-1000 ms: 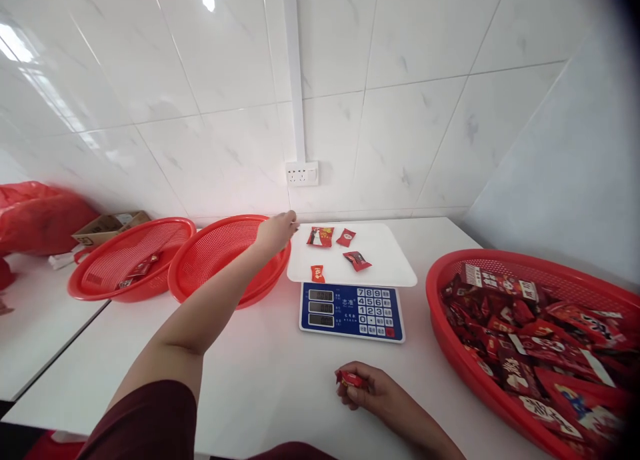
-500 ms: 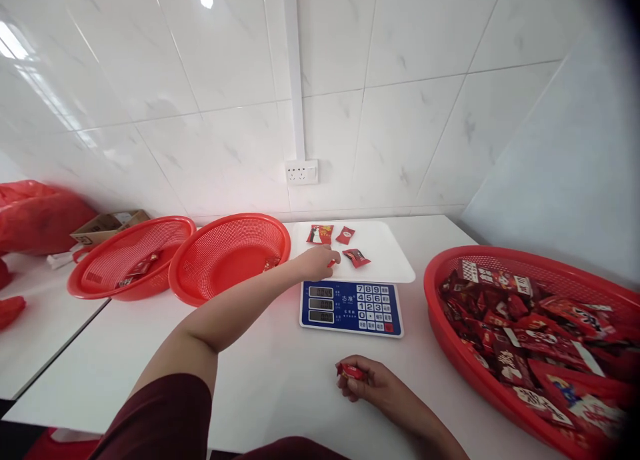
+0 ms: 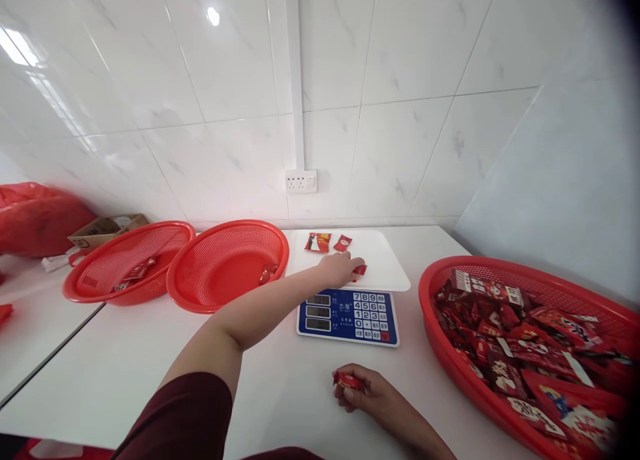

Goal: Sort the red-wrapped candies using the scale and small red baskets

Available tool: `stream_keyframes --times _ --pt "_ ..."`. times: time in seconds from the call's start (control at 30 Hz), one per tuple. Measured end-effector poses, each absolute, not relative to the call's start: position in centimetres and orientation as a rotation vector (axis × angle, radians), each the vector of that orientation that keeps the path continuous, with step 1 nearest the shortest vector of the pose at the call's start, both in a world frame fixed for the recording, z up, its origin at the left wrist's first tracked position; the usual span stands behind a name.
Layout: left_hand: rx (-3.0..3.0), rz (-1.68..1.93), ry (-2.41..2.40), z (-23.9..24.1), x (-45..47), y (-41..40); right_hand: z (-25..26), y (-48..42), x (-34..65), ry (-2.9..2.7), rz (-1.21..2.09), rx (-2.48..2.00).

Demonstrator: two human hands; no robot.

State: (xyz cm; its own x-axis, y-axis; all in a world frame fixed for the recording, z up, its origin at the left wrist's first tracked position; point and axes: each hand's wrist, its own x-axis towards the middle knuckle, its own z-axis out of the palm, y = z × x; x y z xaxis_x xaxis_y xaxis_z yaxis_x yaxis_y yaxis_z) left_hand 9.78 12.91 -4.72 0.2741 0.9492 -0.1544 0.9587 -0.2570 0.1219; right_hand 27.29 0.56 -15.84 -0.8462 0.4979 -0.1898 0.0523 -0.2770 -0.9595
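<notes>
My left hand [image 3: 340, 268] reaches over the white tray [image 3: 390, 277] of a blue-panelled scale [image 3: 350, 313]. Its fingers are curled down on a red wrapped candy [image 3: 360, 269] that peeks out at the fingertips. Two more candies [image 3: 319, 241] [image 3: 343, 243] lie at the back of the tray. Near the table's front edge, my right hand [image 3: 365, 395] rests closed around another red candy [image 3: 347, 380].
A red mesh basket [image 3: 227, 293] left of the scale holds one candy [image 3: 269, 273]. A second red basket [image 3: 90, 283] further left holds a few. A large red basket [image 3: 440, 273] on the right is full of candies. A cardboard box [image 3: 103, 228] and a red bag [image 3: 35, 217] sit at far left.
My left hand came back from the middle basket's rim to the scale tray and slid right. The candy at the tray's front edge is no longer visible. The right hand stayed put.
</notes>
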Motion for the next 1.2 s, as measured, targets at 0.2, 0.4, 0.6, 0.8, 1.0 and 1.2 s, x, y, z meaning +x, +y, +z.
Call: stream_keyframes --times 0.2,0.4,0.6,0.8,1.0,1.2 --pt "2.287 -0.048 1.934 -4.4 8.9 13.0 -15.9 0.4 27.3 -1.677 2.193 -0.696" --pt "2.137 -0.011 2.303 -0.3 2.4 11.0 -16.0 0.3 27.3 -1.680 2.194 -0.687" --pt "1.901 -0.112 2.517 1.6 -2.1 10.2 -15.9 0.1 27.0 -1.711 2.215 -0.710" --pt "2.045 -0.018 2.242 -2.6 3.2 14.3 -16.1 0.3 27.1 -1.708 2.196 -0.693" --pt "2.085 0.011 2.201 -5.3 8.1 18.6 -15.6 0.3 27.2 -1.683 2.150 -0.742" --pt "2.205 0.068 2.237 -5.9 9.3 19.7 -15.3 0.2 27.2 -1.675 2.168 -0.766"
